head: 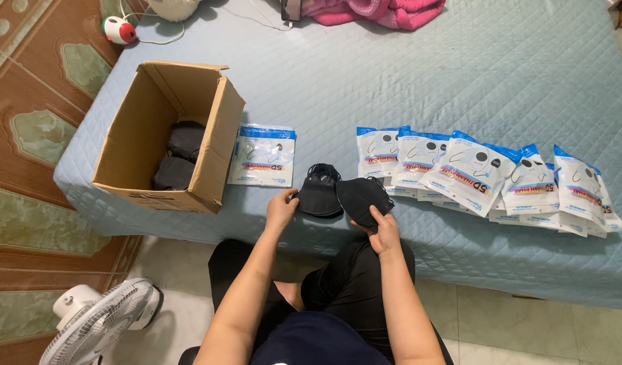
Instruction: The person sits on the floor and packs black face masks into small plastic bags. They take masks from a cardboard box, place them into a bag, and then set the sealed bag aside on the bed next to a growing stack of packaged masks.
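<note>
Near the front edge of the blue quilted bed, my left hand grips the left side of a stack of black face masks. My right hand holds a separate black mask from below, just to the right of the stack and overlapping it. An open cardboard box with more black masks inside stands to the left. A white and blue pouch lies between the box and my hands.
A row of several overlapping white and blue pouches runs along the bed to the right. A pink blanket lies at the far edge. A white fan stands on the floor at lower left, and a small red and white device sits at the bed's corner.
</note>
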